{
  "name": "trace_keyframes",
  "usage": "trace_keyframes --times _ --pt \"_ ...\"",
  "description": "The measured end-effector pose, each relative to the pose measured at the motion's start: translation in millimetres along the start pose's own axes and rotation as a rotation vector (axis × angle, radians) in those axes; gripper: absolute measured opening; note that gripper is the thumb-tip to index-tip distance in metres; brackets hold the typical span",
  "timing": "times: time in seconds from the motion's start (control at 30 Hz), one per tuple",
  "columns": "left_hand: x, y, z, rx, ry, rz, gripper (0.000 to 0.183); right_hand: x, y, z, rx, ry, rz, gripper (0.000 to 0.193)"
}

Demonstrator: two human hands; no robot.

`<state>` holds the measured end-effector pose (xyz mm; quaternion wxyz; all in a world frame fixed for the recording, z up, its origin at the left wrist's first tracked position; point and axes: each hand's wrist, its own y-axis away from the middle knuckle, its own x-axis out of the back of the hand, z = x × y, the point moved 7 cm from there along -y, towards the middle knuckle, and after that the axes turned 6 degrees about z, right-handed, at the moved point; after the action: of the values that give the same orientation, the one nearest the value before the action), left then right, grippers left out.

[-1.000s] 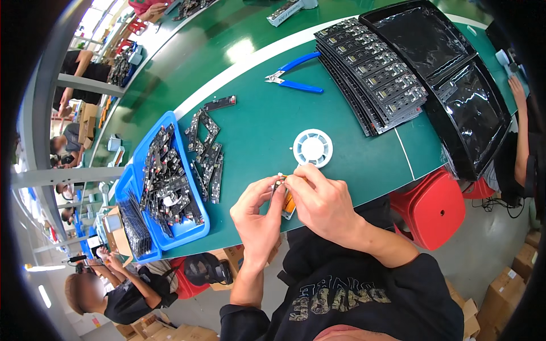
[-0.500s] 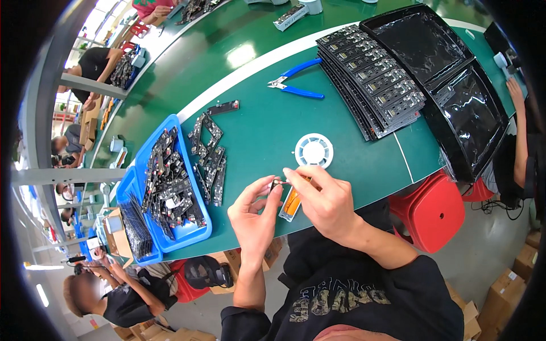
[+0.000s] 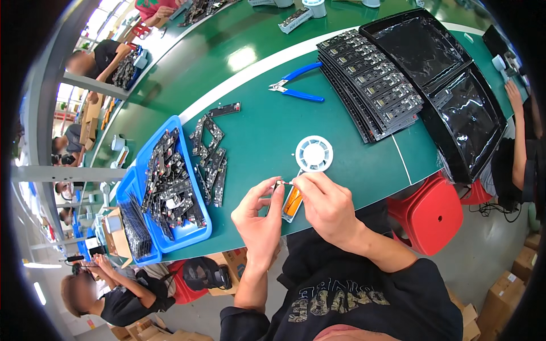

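Between the thumb and fingers of my left hand (image 3: 257,213) is a small dark circuit board (image 3: 277,185), mostly hidden by the fingertips. My right hand (image 3: 329,207) pinches a thin wire (image 3: 287,183) right beside the board's upper end. Whether a plug sits at the wire's tip is too small to tell. Under and between my hands lies a white handheld fan. Its round spoked head (image 3: 314,153) rests on the green table, and an orange battery (image 3: 293,201) shows in its uncovered handle, partly behind my right fingers.
Left stands a blue bin (image 3: 206,224) heaped with circuit boards; loose boards (image 3: 214,165) lie beside it. Blue-handled cutters (image 3: 298,85) lie beyond the fan. Stacked board panels (image 3: 372,85) and a black tray (image 3: 424,48) fill the right. A red stool (image 3: 429,219) stands below. Other people sit around.
My right hand has shifted slightly right and down, its fingers now a little farther from the board. My left hand has moved slightly right, still holding the board.
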<state>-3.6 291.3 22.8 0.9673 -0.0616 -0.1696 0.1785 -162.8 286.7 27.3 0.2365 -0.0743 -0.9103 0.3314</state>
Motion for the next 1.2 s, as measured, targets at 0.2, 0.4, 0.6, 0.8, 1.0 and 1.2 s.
trace_keyframes --times 0.2,0.4,0.6,0.8,1.0,1.2 --pt "-2.1 4.8 9.2 -0.149 -0.042 0.037 0.020 -2.3 -3.2 -6.1 -0.076 0.002 -0.033 0.027" --pt "-4.2 7.5 13.5 -0.261 -0.099 0.043 0.021 -1.8 -7.3 -6.8 -0.090 -0.019 -0.021 0.019" --pt "-4.6 10.2 21.1 -0.401 -0.187 0.029 0.024 -2.8 -9.1 -5.9 -0.112 -0.027 -0.055 0.018" --pt "-6.6 11.1 25.8 -0.510 -0.263 -0.008 0.024 -5.8 -7.4 -3.7 -0.114 -0.017 -0.125 0.021" --pt "-4.5 5.9 26.7 -0.493 -0.299 -0.018 0.025 -4.9 -8.3 -3.1 -0.064 -0.004 -0.102 0.023" --pt "-6.0 9.1 28.5 -0.432 -0.279 0.023 0.037 -5.4 -8.2 -3.5 -0.050 -0.016 -0.064 0.024"
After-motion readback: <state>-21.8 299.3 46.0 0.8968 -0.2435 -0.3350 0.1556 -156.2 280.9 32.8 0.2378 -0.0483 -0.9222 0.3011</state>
